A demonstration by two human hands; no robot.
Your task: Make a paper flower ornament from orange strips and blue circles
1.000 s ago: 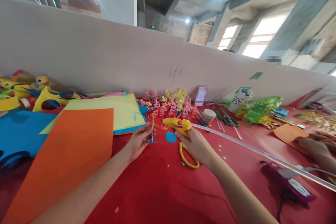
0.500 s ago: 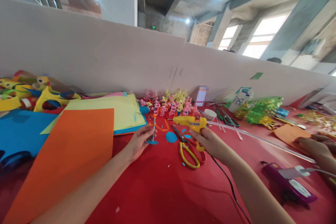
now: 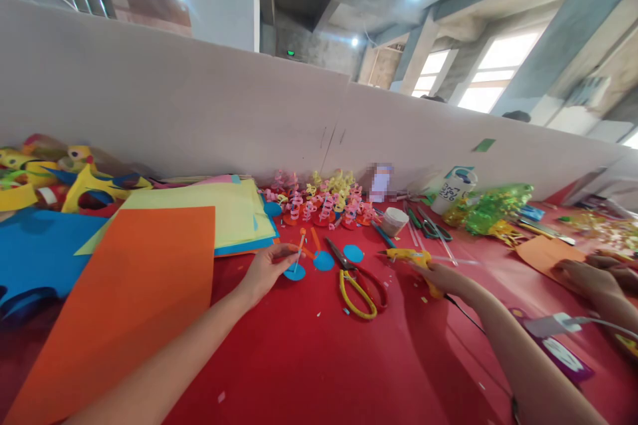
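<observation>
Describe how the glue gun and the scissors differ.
The glue gun is held in the right hand, while the scissors lie on the red table with no hand on them. The glue gun's body is yellow; the scissors have one yellow and one red handle. A dark cord runs from the glue gun, but the scissors have none. Both show yellow.

Left hand (image 3: 266, 272) pinching thin stick (image 3: 300, 251) on blue disc (image 3: 295, 272), right hand (image 3: 446, 279) holding yellow glue gun (image 3: 411, 257), 1 pair of scissors (image 3: 356, 279)
</observation>
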